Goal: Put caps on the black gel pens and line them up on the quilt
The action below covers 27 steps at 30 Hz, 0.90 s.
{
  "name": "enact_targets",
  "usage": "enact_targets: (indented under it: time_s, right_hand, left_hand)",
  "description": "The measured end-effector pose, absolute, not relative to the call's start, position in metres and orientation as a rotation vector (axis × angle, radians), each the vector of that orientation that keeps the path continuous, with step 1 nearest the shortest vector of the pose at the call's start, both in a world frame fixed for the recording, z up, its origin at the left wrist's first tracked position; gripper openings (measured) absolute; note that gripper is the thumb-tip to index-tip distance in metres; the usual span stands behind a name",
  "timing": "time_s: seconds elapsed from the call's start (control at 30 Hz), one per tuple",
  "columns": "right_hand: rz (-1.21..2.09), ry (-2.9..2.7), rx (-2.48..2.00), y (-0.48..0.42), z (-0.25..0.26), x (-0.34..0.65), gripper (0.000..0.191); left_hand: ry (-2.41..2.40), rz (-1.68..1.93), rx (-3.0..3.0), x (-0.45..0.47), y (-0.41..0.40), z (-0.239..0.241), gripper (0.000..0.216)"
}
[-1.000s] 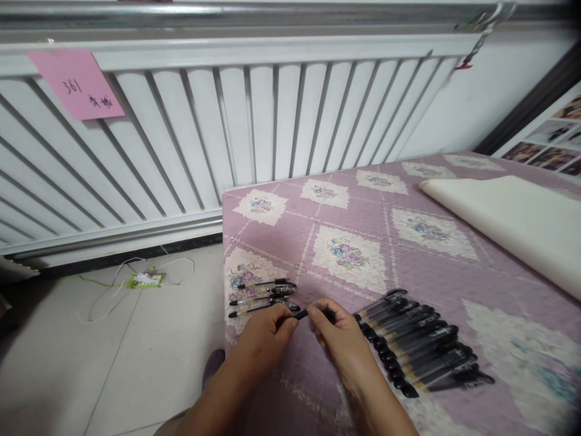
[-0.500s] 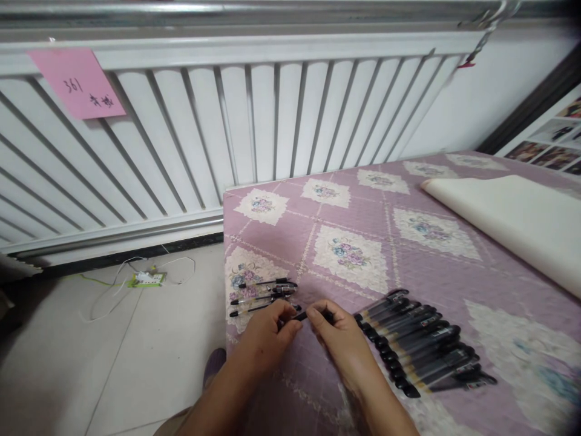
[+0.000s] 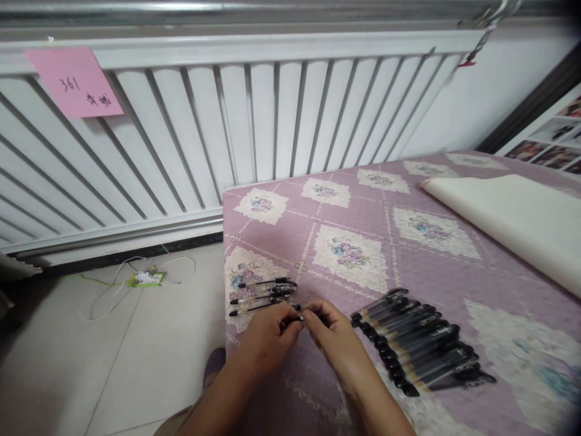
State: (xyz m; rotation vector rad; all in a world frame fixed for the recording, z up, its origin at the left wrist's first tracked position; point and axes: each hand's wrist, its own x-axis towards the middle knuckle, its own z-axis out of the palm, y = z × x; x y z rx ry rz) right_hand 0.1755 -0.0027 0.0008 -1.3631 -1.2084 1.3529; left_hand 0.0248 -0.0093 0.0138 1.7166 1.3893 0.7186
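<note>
**Fingertips close in over the black pen**

And the gap narrows! Half a second ago a dark length showed between the two grips; now the left hand (image 3: pixel 270 339) and right hand (image 3: pixel 333 336) nearly meet, a small pale spot peeking between. Both forearms angle inward, thumbs on top, each hand pinching the black pen (image 3: pixel 324 318), mostly hidden by fingers. It's held low over the purple cloth (image 3: pixel 354 209), between the loose pens (image 3: pixel 261 298) just past the left hand and the pen row (image 3: pixel 422 345) at right, both unmoved.
</note>
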Motion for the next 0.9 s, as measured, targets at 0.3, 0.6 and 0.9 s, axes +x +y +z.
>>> enact_targets:
  time_s: [0.3,0.6,0.9]
  right_hand:
    - [1.272,-1.310,-1.432,-0.004,0.008,0.178,0.037]
    - [1.275,-1.458,-1.388,-0.002,0.004,0.177,0.033]
    - [1.437,-1.102,-1.428,-0.003,0.005,0.187,0.031]
  left_hand:
    - [1.412,0.714,1.752,0.025,-0.008,0.013,0.012]
    - [1.391,0.667,1.835,0.027,-0.009,0.014,0.013]
    - [1.454,0.635,1.810,0.022,-0.007,0.014,0.015]
